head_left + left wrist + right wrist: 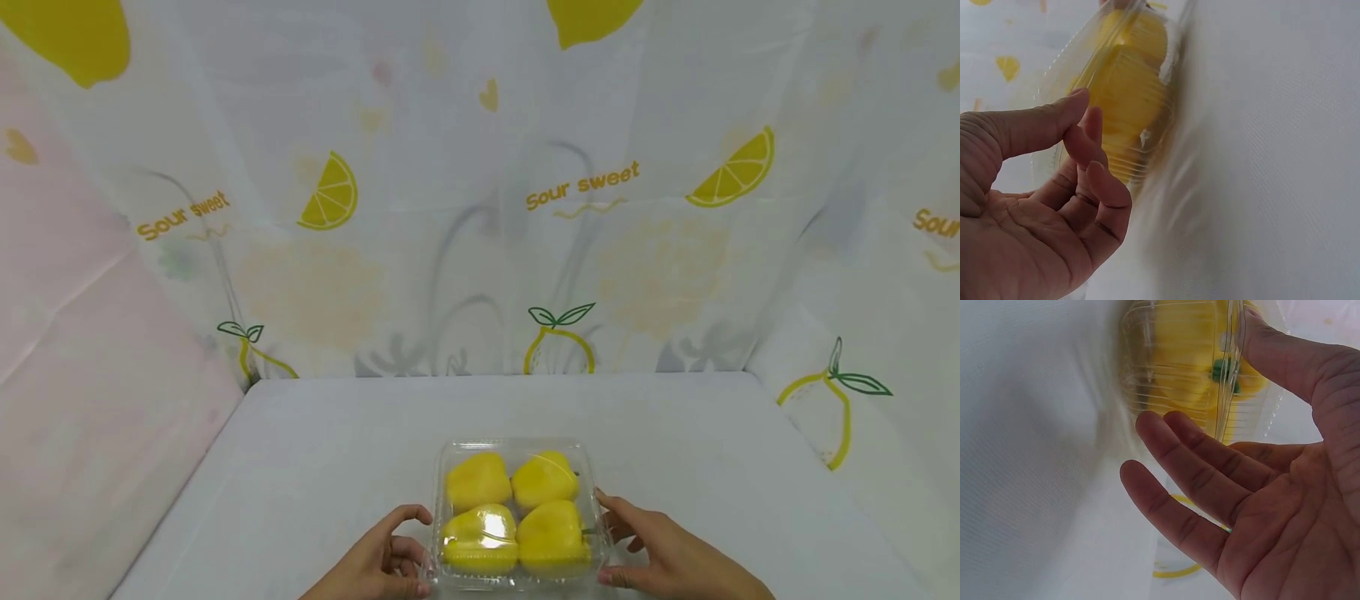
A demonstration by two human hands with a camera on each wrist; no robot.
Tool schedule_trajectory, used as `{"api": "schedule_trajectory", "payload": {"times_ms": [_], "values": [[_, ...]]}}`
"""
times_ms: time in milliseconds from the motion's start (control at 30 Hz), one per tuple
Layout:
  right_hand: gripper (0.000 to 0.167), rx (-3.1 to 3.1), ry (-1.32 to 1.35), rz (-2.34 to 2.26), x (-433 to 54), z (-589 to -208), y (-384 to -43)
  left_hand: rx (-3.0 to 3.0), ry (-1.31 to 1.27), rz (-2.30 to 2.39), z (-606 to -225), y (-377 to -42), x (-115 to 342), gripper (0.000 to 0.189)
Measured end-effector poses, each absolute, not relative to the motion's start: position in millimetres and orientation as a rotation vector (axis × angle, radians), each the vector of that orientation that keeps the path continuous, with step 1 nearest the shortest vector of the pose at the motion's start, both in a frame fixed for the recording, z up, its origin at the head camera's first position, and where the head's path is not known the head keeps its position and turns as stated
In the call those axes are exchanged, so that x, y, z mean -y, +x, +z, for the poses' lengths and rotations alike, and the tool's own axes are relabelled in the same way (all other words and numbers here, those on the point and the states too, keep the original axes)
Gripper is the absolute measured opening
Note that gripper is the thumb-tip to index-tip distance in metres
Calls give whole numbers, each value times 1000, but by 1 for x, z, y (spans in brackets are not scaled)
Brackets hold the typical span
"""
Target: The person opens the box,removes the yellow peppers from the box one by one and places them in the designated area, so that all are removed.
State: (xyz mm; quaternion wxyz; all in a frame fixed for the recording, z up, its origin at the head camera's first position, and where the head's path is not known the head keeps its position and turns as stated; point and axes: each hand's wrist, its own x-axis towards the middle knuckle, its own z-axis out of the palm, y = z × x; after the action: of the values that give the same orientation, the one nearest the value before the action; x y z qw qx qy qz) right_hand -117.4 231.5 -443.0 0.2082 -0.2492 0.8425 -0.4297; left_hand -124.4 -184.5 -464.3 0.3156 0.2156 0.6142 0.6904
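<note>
A clear plastic clamshell box (513,581) with its lid down sits on the white table. Inside lie several yellow bell peppers (550,533), with a green stem (1221,370) showing in the right wrist view. My left hand (386,558) is at the box's left side, fingers curled, with thumb and index finger pinching at the front left rim. On the opposite side, my right hand (660,546) has its thumb (1272,347) at the rim near the front corner. Its other fingers (1194,469) reach out loosely along the box's right side.
The white tabletop (337,442) stretches behind and to both sides of the box. At its far edge stands a white cloth backdrop (450,275) printed with lemons and lettering. Pink cloth (82,358) hangs at the left.
</note>
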Motion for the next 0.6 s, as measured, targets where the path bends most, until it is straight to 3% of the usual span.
{"api": "schedule_trajectory", "payload": {"times_ms": [600], "values": [[72,-2335,-725,-1218,-233,-443,-117,-1600,374,1871,-460,-120,183,59]]}}
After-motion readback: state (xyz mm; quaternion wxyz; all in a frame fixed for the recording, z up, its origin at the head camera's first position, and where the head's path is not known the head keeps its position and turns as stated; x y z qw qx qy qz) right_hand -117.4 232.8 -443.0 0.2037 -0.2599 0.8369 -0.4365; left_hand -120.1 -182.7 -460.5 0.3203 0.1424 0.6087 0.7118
